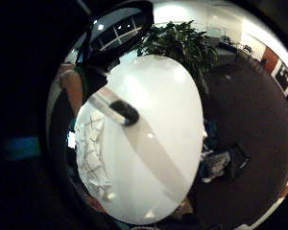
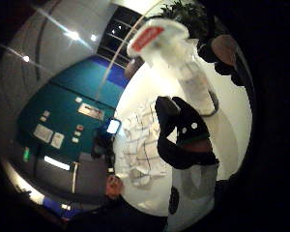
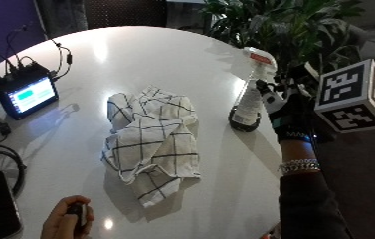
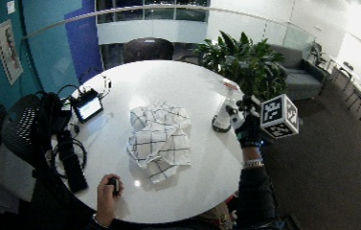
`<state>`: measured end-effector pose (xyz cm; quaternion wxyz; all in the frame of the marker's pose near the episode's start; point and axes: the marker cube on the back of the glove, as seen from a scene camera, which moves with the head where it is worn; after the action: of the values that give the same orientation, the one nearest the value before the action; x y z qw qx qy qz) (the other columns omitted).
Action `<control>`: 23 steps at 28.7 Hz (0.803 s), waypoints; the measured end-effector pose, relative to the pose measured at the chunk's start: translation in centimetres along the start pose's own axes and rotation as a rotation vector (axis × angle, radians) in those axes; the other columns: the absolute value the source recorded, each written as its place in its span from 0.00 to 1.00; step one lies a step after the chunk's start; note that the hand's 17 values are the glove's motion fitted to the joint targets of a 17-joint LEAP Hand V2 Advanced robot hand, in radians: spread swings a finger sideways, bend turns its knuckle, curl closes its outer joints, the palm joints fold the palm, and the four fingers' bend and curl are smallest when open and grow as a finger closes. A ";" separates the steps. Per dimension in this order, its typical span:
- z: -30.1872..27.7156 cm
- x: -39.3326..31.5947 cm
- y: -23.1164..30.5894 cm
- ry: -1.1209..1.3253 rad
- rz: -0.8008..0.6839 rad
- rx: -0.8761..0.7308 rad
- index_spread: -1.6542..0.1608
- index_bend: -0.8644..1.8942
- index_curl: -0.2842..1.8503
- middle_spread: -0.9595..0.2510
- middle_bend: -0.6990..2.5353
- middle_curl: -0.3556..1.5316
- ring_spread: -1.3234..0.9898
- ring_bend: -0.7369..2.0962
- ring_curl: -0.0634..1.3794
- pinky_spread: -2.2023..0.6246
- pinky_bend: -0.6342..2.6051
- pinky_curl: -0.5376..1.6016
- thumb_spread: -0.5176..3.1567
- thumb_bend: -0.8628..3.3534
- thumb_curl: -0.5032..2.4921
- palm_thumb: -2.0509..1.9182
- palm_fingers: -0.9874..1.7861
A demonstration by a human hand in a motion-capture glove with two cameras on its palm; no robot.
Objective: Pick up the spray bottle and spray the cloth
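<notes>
Beside spray bottle [image 3: 246, 107], gloved fingers [image 3: 271, 97] curled, touching

Cloth [image 3: 152, 144] white, black grid lines; spray bottle [image 3: 248, 97] clear, white head, red tab; table [image 3: 134, 59] white.

Glossy, smooth white table [image 3: 174, 55], catching ceiling light in bright spots. On it, soft woven cloth [image 3: 152, 142], matt, white with dark grid lines, crumpled. Beside the cloth, clear plastic spray bottle [image 3: 246, 107], shiny, with white plastic head. Matt black fabric on the gloved right hand [image 3: 292, 117].
</notes>
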<state>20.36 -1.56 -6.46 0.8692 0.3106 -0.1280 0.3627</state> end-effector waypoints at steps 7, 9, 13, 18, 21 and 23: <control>3.0 -0.4 -2.5 -0.020 0.057 0.022 0.75 0.38 0.29 0.72 0.30 0.38 0.53 0.40 0.29 0.83 0.24 0.37 0.45 0.22 0.25 0.70 0.66; 3.7 -0.5 -2.6 -0.041 0.077 0.047 0.75 0.38 0.30 0.72 0.31 0.38 0.54 0.40 0.28 0.84 0.23 0.36 0.44 0.22 0.26 0.70 0.65; 4.7 -0.5 -2.8 -0.143 0.095 0.092 0.75 0.39 0.30 0.72 0.32 0.39 0.54 0.39 0.28 0.84 0.22 0.35 0.44 0.22 0.26 0.71 0.66; 6.3 -0.6 -3.5 -0.321 0.075 0.109 0.75 0.38 0.30 0.70 0.34 0.40 0.53 0.39 0.28 0.85 0.22 0.33 0.43 0.21 0.27 0.72 0.69; 7.2 -0.2 -3.9 -0.398 0.054 0.128 0.75 0.37 0.30 0.67 0.36 0.41 0.52 0.42 0.29 0.83 0.23 0.33 0.43 0.21 0.27 0.73 0.76; 7.5 -0.1 -4.0 -0.440 0.039 0.148 0.76 0.38 0.30 0.67 0.36 0.42 0.51 0.44 0.31 0.81 0.23 0.33 0.42 0.21 0.28 0.73 0.78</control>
<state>23.19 -8.51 -2.48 0.7881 0.4425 -0.2934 0.3115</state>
